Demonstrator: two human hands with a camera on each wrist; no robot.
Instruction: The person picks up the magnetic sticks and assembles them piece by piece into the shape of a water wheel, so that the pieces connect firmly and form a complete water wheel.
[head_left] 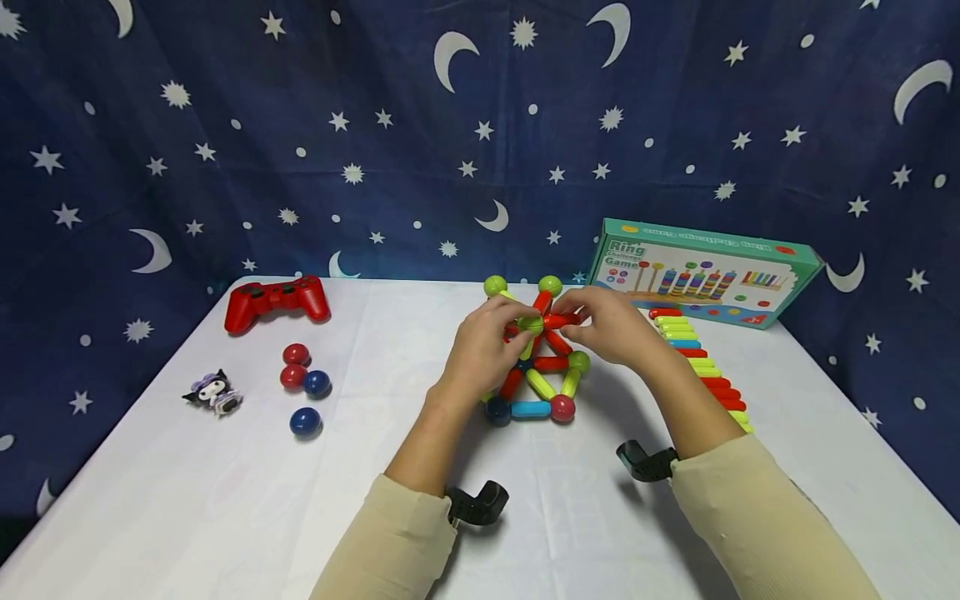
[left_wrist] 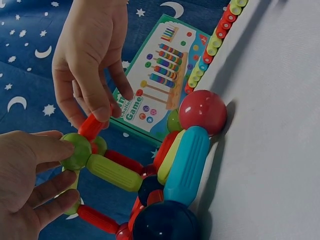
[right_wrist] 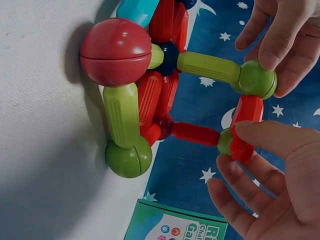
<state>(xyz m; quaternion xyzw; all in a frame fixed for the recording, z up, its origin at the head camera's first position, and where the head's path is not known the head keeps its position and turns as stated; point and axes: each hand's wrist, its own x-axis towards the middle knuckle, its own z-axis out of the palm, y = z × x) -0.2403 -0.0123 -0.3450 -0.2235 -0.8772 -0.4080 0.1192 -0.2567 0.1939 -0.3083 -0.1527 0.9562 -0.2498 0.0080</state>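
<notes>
A structure of magnetic rods and balls stands mid-table, its base showing a light-blue rod (head_left: pixel 531 409), a red ball (head_left: pixel 562 408) and a dark blue ball (head_left: pixel 497 411). At its top, my left hand (head_left: pixel 483 350) pinches a green ball (right_wrist: pixel 257 79), from which a yellow-green rod (right_wrist: pixel 209 67) runs down to the frame. My right hand (head_left: pixel 611 325) holds a red rod (right_wrist: pixel 247 115) between thumb and fingers, one end against that green ball. Near the rod's other end is another green ball (right_wrist: pixel 225 142), partly hidden; whether they touch, I cannot tell.
On the right lies a row of red, yellow-green and blue rods (head_left: pixel 703 367), with a Ring Challenge Game box (head_left: pixel 705 273) behind. Leftward are red balls (head_left: pixel 294 377), blue balls (head_left: pixel 305 422), a red game controller (head_left: pixel 277 302) and a small figurine (head_left: pixel 213 393).
</notes>
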